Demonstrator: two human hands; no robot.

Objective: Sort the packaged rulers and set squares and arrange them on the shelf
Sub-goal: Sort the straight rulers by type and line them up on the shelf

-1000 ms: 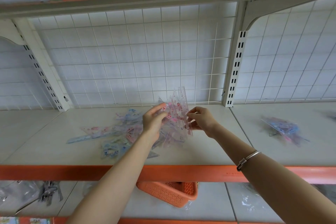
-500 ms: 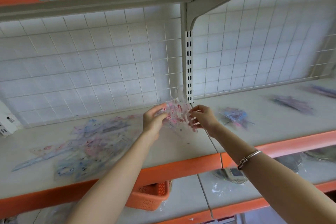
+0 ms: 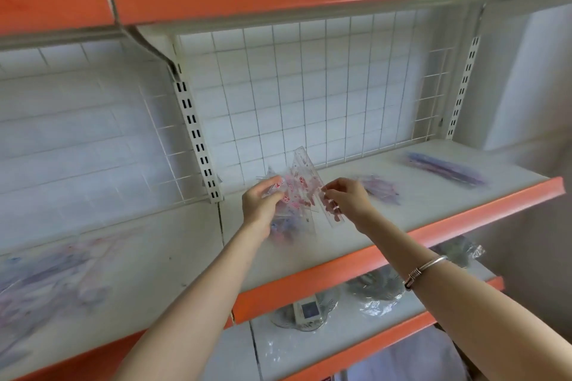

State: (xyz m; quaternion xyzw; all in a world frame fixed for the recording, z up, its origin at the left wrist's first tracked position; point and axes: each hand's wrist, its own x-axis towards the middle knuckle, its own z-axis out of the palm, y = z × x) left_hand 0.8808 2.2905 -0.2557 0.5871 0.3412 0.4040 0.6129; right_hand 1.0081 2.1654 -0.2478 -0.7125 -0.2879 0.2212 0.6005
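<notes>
Over middle shelf (image 3: pixel 340 244), right bay, held in both hands: pack (image 3: pixel 301 192) of rulers/set squares. Clear plastic w/ red-pink print, scale marks along edges. Long ruler's axis diagonal: upper end toward back grid (image 3: pixel 309 86), lower end down-right, below R hand (image 3: pixel 346 199). Set-square tip points up. L hand (image 3: pixel 261 206): fingers curled round pack's left side. R hand: thumb + fingers pinch right edge; bracelet (image 3: pixel 425 269) on wrist. Also on shelf: purple pack (image 3: pixel 379 189) just right of R hand; long pack (image 3: pixel 445 168) far right; blurred pile (image 3: pixel 46 281) in left bay.
</notes>
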